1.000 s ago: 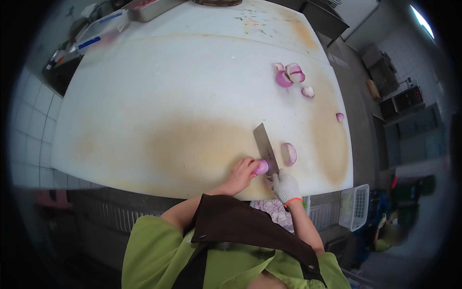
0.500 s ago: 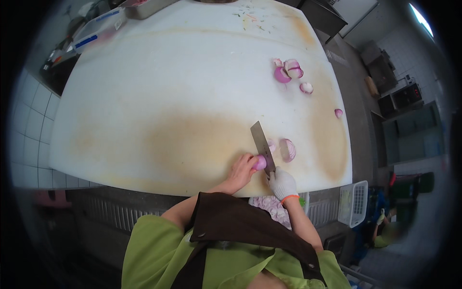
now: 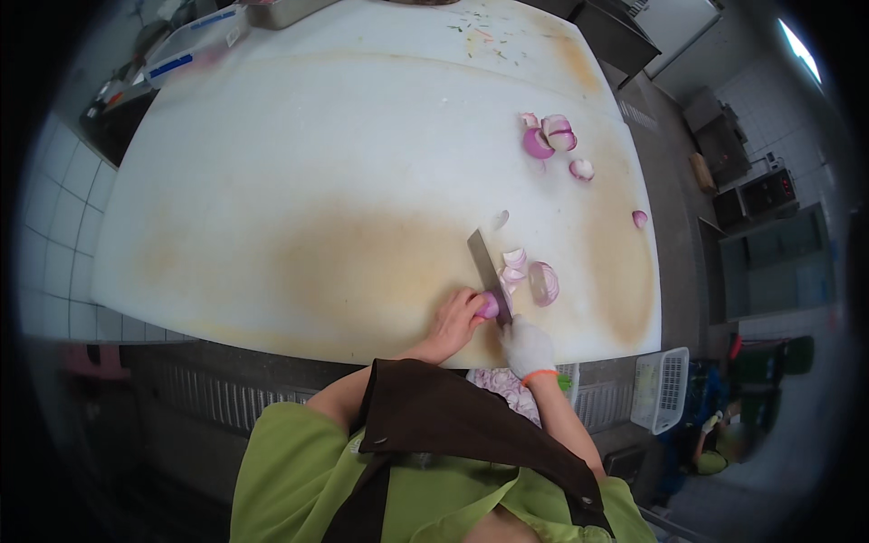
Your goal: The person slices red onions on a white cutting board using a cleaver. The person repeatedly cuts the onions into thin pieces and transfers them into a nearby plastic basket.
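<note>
Bare fingers of my left hand (image 3: 455, 320) press a purple onion piece (image 3: 488, 306) against the white cutting board (image 3: 380, 154) near its front edge. My right hand (image 3: 527, 345), in a white glove with an orange cuff, is closed around the handle of a cleaver (image 3: 486, 265). The blade stands against the right side of that onion piece, its tip pointing away from me. Several onion slices (image 3: 513, 265) lie just right of the blade, beside a larger onion half (image 3: 544, 283). A small pale slice (image 3: 501, 219) rests farther off.
Onion pieces with purple skin (image 3: 548, 136) lie at the far right, plus a small piece (image 3: 640, 219) by the right edge. A container of cut onion (image 3: 507, 387) sits below the front edge. Beyond are a white basket (image 3: 660, 389), a clear box (image 3: 195, 45) and a metal tray (image 3: 288, 11).
More slices now lie right of the blade, and a small pale slice has appeared farther away. The cleaver has shifted slightly; my left hand stays on the onion. The whole view has moved a little.
</note>
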### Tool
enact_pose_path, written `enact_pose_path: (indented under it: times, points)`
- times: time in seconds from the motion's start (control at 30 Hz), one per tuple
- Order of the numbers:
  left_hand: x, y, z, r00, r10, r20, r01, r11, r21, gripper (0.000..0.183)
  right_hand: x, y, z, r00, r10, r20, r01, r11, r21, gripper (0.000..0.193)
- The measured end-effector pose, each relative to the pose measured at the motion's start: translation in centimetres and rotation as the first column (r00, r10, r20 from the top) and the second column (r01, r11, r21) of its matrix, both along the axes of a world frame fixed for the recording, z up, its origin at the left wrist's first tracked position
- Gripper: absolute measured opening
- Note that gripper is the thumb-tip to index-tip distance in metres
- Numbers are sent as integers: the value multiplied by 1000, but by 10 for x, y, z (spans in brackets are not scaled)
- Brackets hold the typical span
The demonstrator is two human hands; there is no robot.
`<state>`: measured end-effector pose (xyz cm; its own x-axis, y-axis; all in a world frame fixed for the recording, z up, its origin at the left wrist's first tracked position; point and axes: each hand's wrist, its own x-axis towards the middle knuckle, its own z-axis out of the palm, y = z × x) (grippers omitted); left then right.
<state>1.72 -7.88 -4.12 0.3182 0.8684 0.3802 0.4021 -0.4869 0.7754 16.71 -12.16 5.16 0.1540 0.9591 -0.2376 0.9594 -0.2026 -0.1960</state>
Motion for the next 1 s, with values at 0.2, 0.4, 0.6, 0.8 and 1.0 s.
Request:
enact_pose_path:
  times: [0.2, 0.4, 0.6, 0.8, 1.0]
  points:
    - [-3, -1, -7, 1000, 27, 16, -26, 999, -21, 32, -13, 4, 27, 999, -39, -31, 39, 999, 2, 29]
    - [-5, 1, -4, 1000, 5, -11, -5, 999, -36, 31, -6, 2, 15, 1000, 7, -8, -7, 1000, -17, 30]
    - [-5, 0, -4, 1000, -1, 2, 1, 1000, -15, 33, -7, 4, 1, 998, 56, 11, -56, 998, -30, 29]
    - [-6, 0, -12, 999, -2, 44, 3, 1000, -15, 34, -17, 3, 19, 998, 27, -60, -29, 999, -43, 28]
    - [-9, 0, -10, 998, -16, 57, 18, 999, -38, 32, -19, 3, 32, 997, 1, -79, -5, 999, -46, 30]
